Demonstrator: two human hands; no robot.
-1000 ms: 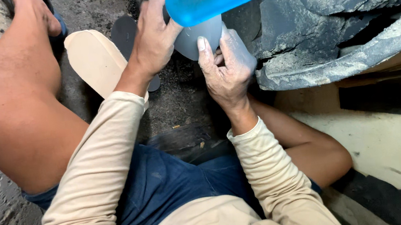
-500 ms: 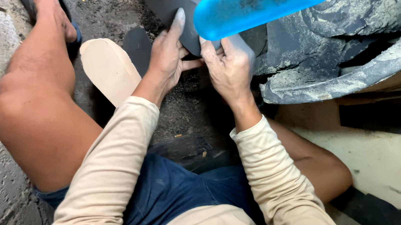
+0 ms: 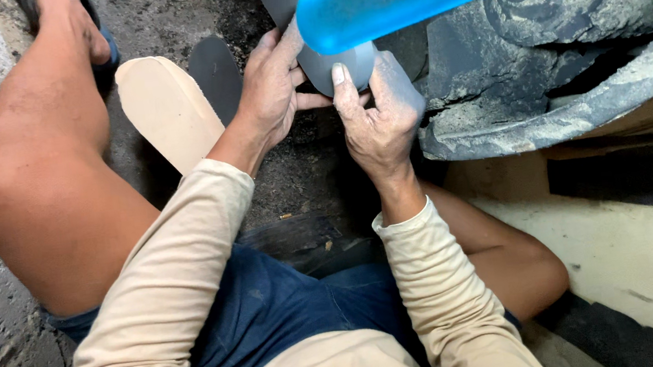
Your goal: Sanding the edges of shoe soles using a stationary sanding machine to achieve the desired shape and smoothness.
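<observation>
Two hands, left hand [image 3: 273, 91] and right hand [image 3: 378, 116], grip clamped on a grey sole piece [image 3: 307, 13].

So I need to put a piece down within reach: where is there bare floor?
Bare dark ground lies between the tan sole and the right hand. Crowded: both hands, left hand included, grip the grey piece beside the grey heap.
</observation>
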